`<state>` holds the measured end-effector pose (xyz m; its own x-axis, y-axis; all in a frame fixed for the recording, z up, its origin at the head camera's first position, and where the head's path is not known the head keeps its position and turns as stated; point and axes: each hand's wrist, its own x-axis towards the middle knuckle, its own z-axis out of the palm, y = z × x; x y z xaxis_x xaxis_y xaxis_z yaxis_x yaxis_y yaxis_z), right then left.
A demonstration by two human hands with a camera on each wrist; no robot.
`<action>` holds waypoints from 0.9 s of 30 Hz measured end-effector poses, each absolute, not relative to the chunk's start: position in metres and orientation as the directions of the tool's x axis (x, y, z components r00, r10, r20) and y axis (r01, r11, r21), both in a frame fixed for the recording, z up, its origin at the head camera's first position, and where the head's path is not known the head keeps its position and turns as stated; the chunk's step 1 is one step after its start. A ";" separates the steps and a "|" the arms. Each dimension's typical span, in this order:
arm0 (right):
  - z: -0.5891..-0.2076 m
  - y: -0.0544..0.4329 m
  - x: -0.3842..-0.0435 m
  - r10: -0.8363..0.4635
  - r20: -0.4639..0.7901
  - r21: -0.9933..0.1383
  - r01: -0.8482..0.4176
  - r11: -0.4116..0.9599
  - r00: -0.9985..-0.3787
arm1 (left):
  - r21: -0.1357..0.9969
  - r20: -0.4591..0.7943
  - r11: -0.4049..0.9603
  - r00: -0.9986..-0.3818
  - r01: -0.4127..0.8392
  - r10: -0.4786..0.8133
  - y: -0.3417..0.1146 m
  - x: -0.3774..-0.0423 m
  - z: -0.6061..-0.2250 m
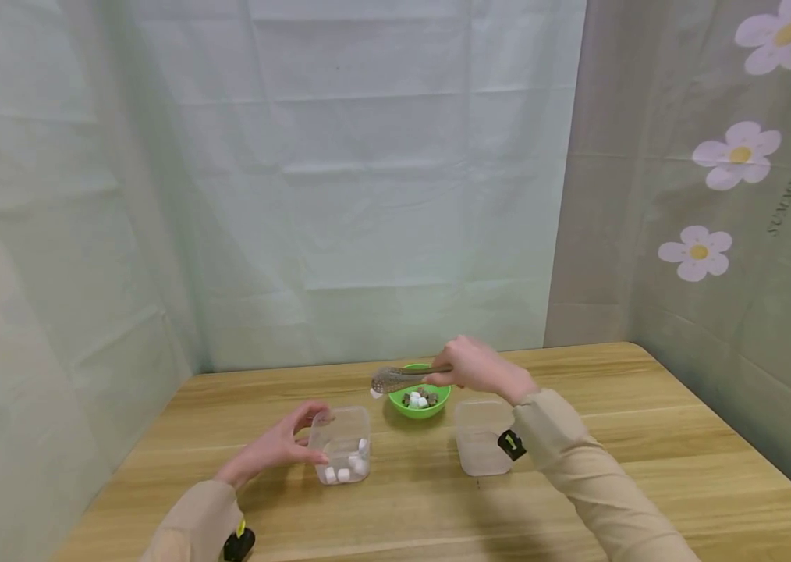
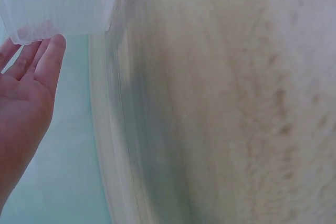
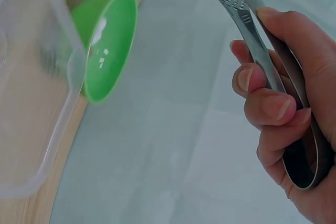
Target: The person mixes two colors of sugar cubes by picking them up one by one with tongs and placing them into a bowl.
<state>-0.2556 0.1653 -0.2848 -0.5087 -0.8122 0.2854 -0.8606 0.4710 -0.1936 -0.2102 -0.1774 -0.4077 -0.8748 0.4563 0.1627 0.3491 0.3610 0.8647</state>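
Observation:
My left hand (image 1: 290,439) grips a clear plastic container (image 1: 341,425), its thumb at the near side and its fingers at the far side. Several white marshmallows (image 1: 343,474) lie on the container's bottom. In my right hand (image 1: 476,365) are perforated metal tongs (image 3: 268,51), pinched together between thumb and fingers. At their tips sits a white marshmallow (image 1: 376,393), mostly cut off in the right wrist view. The tongs hang over the left rim of a green bowl (image 1: 419,412), which holds white marshmallows and brown chunks (image 1: 433,399).
A second clear container (image 1: 483,460) stands right of the bowl, beneath my right forearm. All stand on a wood-grain table (image 1: 409,515). Pale cloth (image 1: 367,195) hangs behind the table, with flower-printed cloth (image 1: 739,154) on the right.

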 end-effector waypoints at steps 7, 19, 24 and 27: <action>-0.285 0.184 -0.264 -0.773 0.266 -0.209 -0.817 0.537 -0.576 | 0.861 0.166 0.362 -0.871 0.357 0.463 -0.178 -0.210 -0.409; -0.280 0.200 -0.283 -0.726 0.209 -0.148 -0.755 0.639 -0.655 | 0.858 0.165 0.368 -0.871 0.358 0.463 -0.178 -0.211 -0.411; -0.278 0.202 -0.283 -0.710 0.191 -0.132 -0.735 0.665 -0.677 | 0.860 0.170 0.363 -0.871 0.359 0.460 -0.178 -0.212 -0.411; -0.279 0.203 -0.283 -0.704 0.186 -0.133 -0.728 0.673 -0.685 | 0.862 0.170 0.358 -0.871 0.358 0.461 -0.178 -0.212 -0.411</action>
<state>-0.2832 0.2027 -0.2791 -0.6850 -0.7044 0.1857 -0.7278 0.6728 -0.1328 -0.2121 -0.1780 -0.4108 -0.8711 0.4606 0.1705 0.3581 0.3580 0.8623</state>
